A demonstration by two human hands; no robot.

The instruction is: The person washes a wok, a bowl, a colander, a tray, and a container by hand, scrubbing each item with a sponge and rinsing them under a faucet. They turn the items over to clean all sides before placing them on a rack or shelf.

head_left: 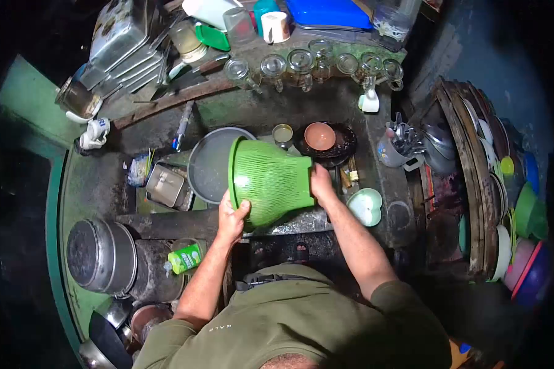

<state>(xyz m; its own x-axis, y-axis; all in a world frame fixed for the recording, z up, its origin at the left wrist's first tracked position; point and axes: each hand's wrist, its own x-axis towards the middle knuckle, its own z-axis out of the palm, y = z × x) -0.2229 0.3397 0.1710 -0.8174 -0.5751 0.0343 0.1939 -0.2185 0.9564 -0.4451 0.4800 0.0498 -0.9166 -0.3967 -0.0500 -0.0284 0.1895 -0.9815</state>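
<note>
A green slotted plastic basket [271,181] is tilted on its side in front of me, its rim to the left and its base to the right. My left hand [232,220] is closed on the lower rim, thumb on the outside. At the base end, my right hand [321,184] grips the basket's edge; its fingertips are partly hidden behind it. Beneath and behind the basket sits a large grey basin [206,166] with cloudy liquid. A brown bowl [320,136] and a small metal cup [282,134] stand just beyond.
Glass mugs [300,61] line the back ledge. To the left are a metal tray [165,184], a dark pot [101,257] and a green soap pouch [184,258]. A pale green dish [364,207] and a cutlery holder [393,149] are at right, beside a wooden rack [468,178].
</note>
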